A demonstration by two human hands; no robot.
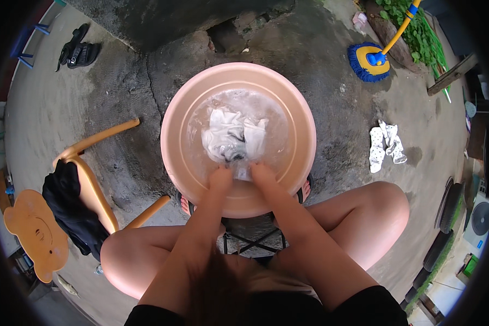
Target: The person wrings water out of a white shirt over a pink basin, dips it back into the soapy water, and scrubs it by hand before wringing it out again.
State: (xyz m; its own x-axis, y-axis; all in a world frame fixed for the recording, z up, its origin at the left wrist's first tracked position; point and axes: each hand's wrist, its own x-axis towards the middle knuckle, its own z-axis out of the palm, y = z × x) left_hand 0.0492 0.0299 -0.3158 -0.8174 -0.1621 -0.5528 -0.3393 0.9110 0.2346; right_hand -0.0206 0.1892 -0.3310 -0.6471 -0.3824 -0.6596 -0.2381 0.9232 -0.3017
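Note:
A large pink plastic basin [171, 108] stands between my knees, with cloudy, sudsy water in it. In the water lies a wet, crumpled white garment [223, 136] with dark grey patches near its lower edge. My left hand [221, 176] is closed on the near left part of this cloth, low inside the basin. Close beside it, my right hand [262, 174] is closed on the near right part, and a stretch of wet cloth shows between the two. Most of my fingertips are hidden by the backs of my hands and the water.
Left of the basin is an orange chair [98, 190] with a black cloth [68, 204] over it. Black sandals [81, 49] lie at the far left. A blue-and-yellow mop [370, 61] rests at the far right, and white dotted socks [386, 144] lie on the concrete floor [342, 152].

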